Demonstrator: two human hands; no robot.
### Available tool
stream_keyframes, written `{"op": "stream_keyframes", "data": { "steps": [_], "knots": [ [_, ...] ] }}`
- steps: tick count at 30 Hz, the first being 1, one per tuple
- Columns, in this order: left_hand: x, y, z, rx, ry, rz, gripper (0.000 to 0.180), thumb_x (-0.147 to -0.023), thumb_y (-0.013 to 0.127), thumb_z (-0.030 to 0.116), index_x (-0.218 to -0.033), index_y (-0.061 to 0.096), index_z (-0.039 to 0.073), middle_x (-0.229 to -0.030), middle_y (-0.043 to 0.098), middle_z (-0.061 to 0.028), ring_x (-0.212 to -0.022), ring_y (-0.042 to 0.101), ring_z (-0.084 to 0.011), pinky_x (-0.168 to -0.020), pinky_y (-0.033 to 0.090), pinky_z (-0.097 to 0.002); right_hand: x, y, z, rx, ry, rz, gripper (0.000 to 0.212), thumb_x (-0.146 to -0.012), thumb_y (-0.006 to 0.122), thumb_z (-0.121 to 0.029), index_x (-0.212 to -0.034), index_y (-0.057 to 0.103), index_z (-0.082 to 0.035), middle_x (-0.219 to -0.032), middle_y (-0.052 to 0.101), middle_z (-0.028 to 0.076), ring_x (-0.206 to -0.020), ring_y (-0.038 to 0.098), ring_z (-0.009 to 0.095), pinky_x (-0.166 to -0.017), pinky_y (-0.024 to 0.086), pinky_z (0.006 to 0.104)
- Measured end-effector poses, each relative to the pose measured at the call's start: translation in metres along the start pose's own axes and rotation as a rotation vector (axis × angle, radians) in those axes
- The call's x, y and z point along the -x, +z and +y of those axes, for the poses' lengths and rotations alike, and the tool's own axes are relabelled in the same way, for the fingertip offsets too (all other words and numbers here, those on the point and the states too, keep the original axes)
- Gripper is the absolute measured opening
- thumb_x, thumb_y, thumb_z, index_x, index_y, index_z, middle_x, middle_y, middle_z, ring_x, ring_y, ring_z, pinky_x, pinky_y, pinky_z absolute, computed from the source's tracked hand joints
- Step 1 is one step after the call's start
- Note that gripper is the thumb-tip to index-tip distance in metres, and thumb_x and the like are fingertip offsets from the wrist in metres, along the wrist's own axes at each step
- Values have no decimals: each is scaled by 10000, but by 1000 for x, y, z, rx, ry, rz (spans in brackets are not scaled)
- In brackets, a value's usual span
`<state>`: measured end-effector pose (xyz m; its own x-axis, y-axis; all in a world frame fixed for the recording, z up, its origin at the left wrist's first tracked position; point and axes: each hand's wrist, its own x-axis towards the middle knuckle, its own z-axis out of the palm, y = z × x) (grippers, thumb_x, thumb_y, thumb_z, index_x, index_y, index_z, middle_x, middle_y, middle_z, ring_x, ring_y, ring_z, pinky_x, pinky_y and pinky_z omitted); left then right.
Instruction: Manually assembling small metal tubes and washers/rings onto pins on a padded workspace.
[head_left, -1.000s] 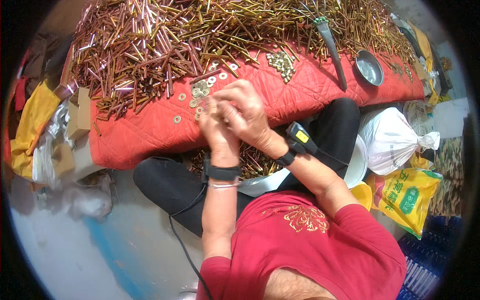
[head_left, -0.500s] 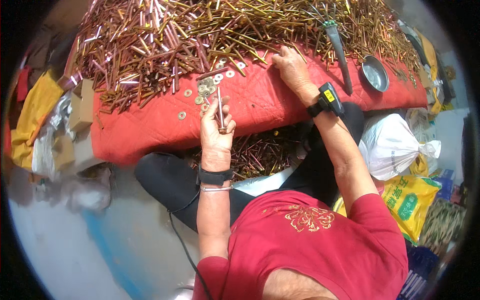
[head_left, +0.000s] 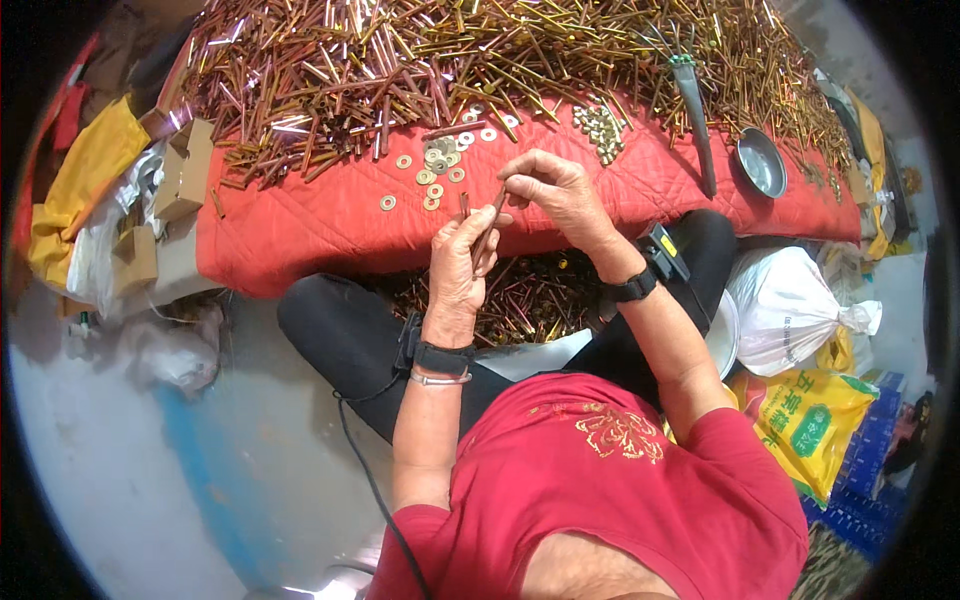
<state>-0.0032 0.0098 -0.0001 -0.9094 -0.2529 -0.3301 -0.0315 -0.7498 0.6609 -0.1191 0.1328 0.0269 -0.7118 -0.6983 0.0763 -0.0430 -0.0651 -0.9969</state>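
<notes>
In my left hand (head_left: 460, 265) is a long, coppery bolt (head_left: 486, 234), tilted with its upper end toward the right. My right hand (head_left: 560, 198) is closed in a pinch at that upper end; whatever its fingertips hold is too small to make out. Just beyond my left hand, flat round washers (head_left: 436, 160) lie loosely grouped on the red quilted cover (head_left: 320, 225). Small brass-coloured pieces like nuts (head_left: 600, 134) form a little pile beyond my right hand. A large heap of coppery and yellowish bolts (head_left: 450, 60) spreads across the far side.
A grey tapered tool (head_left: 692, 125) with a green-wrapped end and a metal bowl (head_left: 762, 163) stand right on the cover. More bolts (head_left: 510, 305) lie below its near edge, between my legs. A white tied bag (head_left: 785, 310) sits right; cardboard boxes (head_left: 184, 170) stand left.
My right hand has come from the far edge of the cover back to the bolt in my left hand, uncovering the small pile. The bolt has turned from upright to tilted.
</notes>
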Motion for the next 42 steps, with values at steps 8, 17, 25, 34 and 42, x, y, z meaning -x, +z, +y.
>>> {"op": "stream_keyframes", "data": {
  "steps": [8,17,25,34,42],
  "knots": [
    [4,-5,8,35,-122,-101,203,-873,594,170,-851,627,-29,-593,547,-13,-408,393,-24,-345,243,-155,2,-7,-5,189,-235,-103,118,-848,602,-34,-963,630,-24,-837,609,-1,-781,559,75,-702,467,230],
    [7,-15,18,44,-242,-198,151,-860,611,139,-871,617,-12,-673,592,-28,-494,466,-21,-367,296,-145,5,-15,-17,466,-249,-323,57,-869,552,-37,-913,574,-8,-740,545,24,-692,542,117,-635,452,271],
    [6,13,12,-640,180,-106,198,-849,628,219,-851,654,23,-639,518,65,-514,391,-17,-478,264,-179,8,-32,-20,688,-75,-325,158,-890,533,-168,-864,540,-12,-678,550,123,-649,565,282,-584,442,368],
    [12,0,8,-431,3,5,111,-857,622,152,-847,621,42,-651,564,23,-486,428,-14,-400,253,-151,7,-15,3,919,-700,-192,182,-838,490,-161,-955,576,-52,-775,556,161,-741,573,312,-673,467,420],
    [5,4,10,-180,18,15,74,-856,613,105,-882,587,40,-765,643,-76,-524,516,-38,-389,345,-130,-8,-10,-8,620,-202,-231,173,-869,557,-181,-846,534,-11,-833,521,133,-801,541,336,-687,433,402]
  ]
}}
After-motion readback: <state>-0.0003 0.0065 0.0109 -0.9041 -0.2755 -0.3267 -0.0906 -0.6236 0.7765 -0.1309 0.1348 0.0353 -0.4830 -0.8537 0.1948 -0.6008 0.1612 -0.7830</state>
